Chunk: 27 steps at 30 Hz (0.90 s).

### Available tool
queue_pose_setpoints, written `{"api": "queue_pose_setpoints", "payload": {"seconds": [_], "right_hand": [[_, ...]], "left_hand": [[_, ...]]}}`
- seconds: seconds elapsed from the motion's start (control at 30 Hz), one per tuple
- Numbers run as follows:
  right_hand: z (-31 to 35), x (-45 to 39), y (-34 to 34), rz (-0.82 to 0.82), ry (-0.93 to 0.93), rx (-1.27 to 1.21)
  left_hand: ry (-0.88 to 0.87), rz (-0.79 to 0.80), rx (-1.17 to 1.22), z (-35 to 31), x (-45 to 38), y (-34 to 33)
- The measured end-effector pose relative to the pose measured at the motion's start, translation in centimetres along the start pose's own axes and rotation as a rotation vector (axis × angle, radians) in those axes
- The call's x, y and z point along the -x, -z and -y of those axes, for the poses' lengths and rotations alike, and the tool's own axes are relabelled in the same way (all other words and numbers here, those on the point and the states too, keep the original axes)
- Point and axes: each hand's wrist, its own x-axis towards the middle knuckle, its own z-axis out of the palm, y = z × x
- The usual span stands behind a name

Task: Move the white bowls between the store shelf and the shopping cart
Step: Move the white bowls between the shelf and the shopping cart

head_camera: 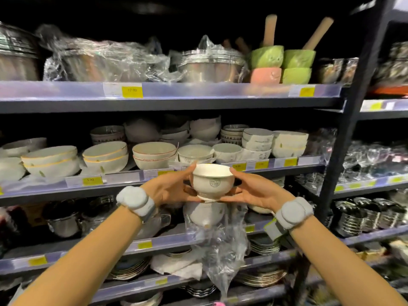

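A small white footed bowl (212,181) with a square grey mark on its side is held up in front of the middle shelf (123,176). My left hand (171,188) cups its left side and my right hand (254,191) cups its right side, thumbs at the rim. Both wrists wear grey padded bands. Behind it, on that shelf, stand stacks of white bowls (195,153), one showing the same mark. The shopping cart is out of view.
Wrapped steel pots (212,67) and green and pink bowls (281,62) fill the top shelf. Lower shelves hold plates, steel mugs and a hanging plastic bag (220,250). A dark upright post (353,120) divides off glassware shelves on the right.
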Motion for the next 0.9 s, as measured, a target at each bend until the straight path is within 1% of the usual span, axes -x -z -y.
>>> {"api": "queue_pose_setpoints", "payload": {"seconds": [0.07,0.13,0.17,0.27,0.37,0.43,0.57,0.7,0.9], "right_hand": [[1.0,-0.1,0.6,0.002,0.021,0.029],[1.6,-0.1,0.8,0.009,0.025,0.048],[2.6,0.0,2.0,0.009,0.044,0.061],[3.5,-0.3,2.7,-0.013,0.051,0.047],[4.6,-0.4,3.8,-0.024,0.09,0.046],[4.9,-0.5,4.0,-0.019,0.093,0.037],[6.7,-2.0,4.4,-0.035,0.118,0.008],[8.4,-4.4,3.7,-0.093,0.182,0.075],[10.2,-8.5,3.7,-0.157,0.198,0.148]], "left_hand": [[-0.029,0.004,0.026,-0.5,-1.1,-0.4],[-0.035,0.043,0.046,-0.9,-1.6,-0.4],[-0.037,0.077,0.036,-1.4,-3.0,-1.4],[-0.033,0.078,0.024,-2.3,-3.4,-2.7],[-0.024,0.14,0.017,-3.4,-5.9,-3.4],[-0.016,0.125,0.051,-3.9,-6.8,-3.2],[-0.059,0.072,0.032,-5.1,-8.7,-4.2],[-0.115,-0.071,0.048,-6.7,-9.8,-4.7],[-0.191,-0.257,-0.004,-8.5,-12.7,-3.2]]}}
